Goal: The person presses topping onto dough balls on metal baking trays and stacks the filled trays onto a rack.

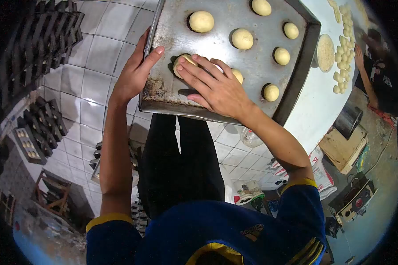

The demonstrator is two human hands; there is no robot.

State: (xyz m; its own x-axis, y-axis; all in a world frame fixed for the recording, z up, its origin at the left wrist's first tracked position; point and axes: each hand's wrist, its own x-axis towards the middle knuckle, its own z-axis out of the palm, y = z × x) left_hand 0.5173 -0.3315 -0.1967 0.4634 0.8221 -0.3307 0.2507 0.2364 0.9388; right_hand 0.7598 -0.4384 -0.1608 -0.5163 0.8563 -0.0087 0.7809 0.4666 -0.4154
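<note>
A worn metal baking tray (163, 95) carries several round dough balls, one of them a ball (242, 39) near its middle. My left hand (138, 70) grips the tray's left side, with the thumb over the rim. My right hand (212, 84) lies over the tray with its fingers stretched out. Its fingertips rest on a dough ball (180, 67) near the tray's left side. Another ball (237, 76) is partly hidden behind that hand.
On the white table (316, 97) are a bowl of crumbs (326, 53) and rows of small dough pieces (343, 62). A co-worker's arm (367, 79) reaches in at the right. Racks of trays (40, 128) stand at the left. A dark pot (348, 119) is at the right.
</note>
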